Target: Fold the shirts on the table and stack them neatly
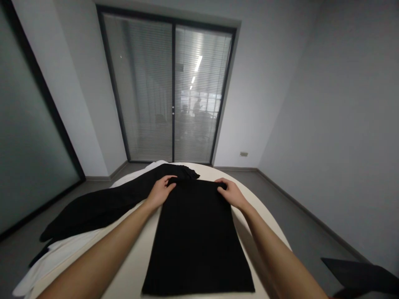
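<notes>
A black cloth (pixel 199 241), smooth and roughly rectangular, lies on the pale round table (pixel 134 257). At its far left corner, my left hand (pixel 162 191) pinches the edge between thumb and fingers. The far right corner is gripped the same way by my right hand (pixel 230 192). Both hands rest at table level, with the cloth's far edge stretched between them. To the left, a pile of black garments (pixel 102 203) lies over white garments (pixel 67 251), close beside my left hand.
Past the table stands a glass door with blinds (pixel 143 95) in a dark frame. A grey wall (pixel 343 124) runs along the right. A dark object (pixel 358 274) shows at the lower right. White cloth hangs over the table's left edge.
</notes>
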A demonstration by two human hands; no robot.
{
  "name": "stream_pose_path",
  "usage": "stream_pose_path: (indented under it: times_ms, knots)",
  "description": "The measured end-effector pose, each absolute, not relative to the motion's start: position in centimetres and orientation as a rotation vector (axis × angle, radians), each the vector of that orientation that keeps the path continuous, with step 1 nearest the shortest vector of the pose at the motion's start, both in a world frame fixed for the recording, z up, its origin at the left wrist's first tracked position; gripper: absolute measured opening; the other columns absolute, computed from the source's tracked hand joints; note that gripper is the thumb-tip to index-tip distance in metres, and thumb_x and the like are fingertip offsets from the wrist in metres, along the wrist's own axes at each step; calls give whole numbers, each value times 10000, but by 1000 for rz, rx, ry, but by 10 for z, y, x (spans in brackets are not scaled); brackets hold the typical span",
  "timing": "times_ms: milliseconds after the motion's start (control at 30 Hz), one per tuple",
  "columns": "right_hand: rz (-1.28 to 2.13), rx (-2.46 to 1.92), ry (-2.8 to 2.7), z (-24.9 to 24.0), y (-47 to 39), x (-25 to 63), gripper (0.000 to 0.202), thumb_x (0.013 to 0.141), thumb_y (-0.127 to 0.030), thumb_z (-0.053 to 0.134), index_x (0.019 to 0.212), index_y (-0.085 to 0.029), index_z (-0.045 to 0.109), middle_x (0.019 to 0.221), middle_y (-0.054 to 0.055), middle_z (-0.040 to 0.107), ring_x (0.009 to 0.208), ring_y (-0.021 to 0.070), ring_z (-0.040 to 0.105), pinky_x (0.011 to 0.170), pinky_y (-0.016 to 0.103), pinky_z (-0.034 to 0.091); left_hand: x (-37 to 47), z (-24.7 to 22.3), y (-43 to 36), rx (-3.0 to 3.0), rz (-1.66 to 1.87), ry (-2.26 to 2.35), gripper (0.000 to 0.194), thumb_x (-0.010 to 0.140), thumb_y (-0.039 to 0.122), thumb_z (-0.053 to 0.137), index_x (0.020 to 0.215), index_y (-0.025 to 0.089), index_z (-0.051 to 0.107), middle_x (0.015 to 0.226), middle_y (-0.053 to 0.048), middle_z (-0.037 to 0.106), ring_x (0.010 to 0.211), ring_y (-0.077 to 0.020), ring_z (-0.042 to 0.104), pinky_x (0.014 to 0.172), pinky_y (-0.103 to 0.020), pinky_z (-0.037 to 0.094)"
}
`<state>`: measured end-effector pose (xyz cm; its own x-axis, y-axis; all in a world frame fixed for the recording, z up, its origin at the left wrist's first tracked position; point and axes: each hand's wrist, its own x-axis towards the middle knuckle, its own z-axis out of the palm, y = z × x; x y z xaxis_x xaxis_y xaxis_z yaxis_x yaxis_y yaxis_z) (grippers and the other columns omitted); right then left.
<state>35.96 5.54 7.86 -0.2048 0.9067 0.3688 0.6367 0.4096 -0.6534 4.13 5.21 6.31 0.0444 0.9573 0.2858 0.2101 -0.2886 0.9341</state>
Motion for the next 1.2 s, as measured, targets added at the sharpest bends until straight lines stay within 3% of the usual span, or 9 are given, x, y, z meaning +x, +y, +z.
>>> stream_pose_path:
  times_ms: [133,333,500,633,767,833,933,1033,1200]
  knots:
    - [308,-1363,-1904,66,92,357,325,853,-230,552,1161,-192,649,1122,68,693,1054,212,624,992,371,448,45,52,91,1543,1343,1314,436,886,265,609,1308,168,555,1214,-128,692,1132,-241,663,953,-378,531]
    - [361,-1538,-1951,7,101,359,447,867,-265,614,1287,-119,563,1264,165,618,1181,244,584,1050,396,423,48,-8,100,1559,1198,1524,576,832,131,665,1376,123,476,1140,-158,710,1021,-234,704,942,-388,534]
    - [273,-1490,-1991,-7,86,360,394,943,-306,520,1305,-150,545,1300,145,586,1219,243,541,1089,407,390,51,-21,76,1685,1216,1630,633,859,199,629,1444,134,394,1337,-186,579,1250,-271,577,1083,-426,424]
    - [41,-1603,-1963,17,65,354,389,903,-306,593,1271,-180,588,1397,172,485,1246,306,485,1070,458,381,52,-14,50,1892,1138,1766,664,851,291,626,1446,102,399,1409,-219,481,1328,-334,487,1129,-457,351]
    - [273,-1453,-2273,57,25,336,165,883,-332,637,957,-202,707,1037,85,640,966,222,599,879,345,457,43,-14,28,2151,968,1807,594,896,326,550,1441,137,410,1390,-174,525,1314,-316,500,1110,-436,376]
    - [651,-1151,-2514,72,-2,319,234,871,-432,663,937,-214,713,915,28,653,818,159,608,751,266,462,37,-16,22,2197,971,1768,537,914,333,526,1414,153,446,1374,-153,556,1307,-306,502,1110,-439,377]
    - [989,-843,-2744,81,-41,290,456,696,-543,799,1013,-226,716,928,-4,657,774,129,603,688,217,450,29,-18,22,2203,974,1706,491,923,359,519,1373,164,494,1342,-137,593,1257,-290,539,1081,-435,407]
    - [833,-859,-2939,78,-66,267,569,564,-526,860,1032,-235,715,929,-4,669,771,155,606,673,236,433,26,-18,23,2141,974,1683,494,923,361,521,1376,168,491,1324,-134,607,1170,-262,601,1025,-410,455]
    - [587,-907,-2983,76,-73,260,278,719,-357,719,969,-237,737,911,4,726,789,176,657,664,240,428,31,-11,18,2065,1017,1678,511,909,339,543,1394,193,477,1290,-123,624,1106,-239,639,978,-374,477]
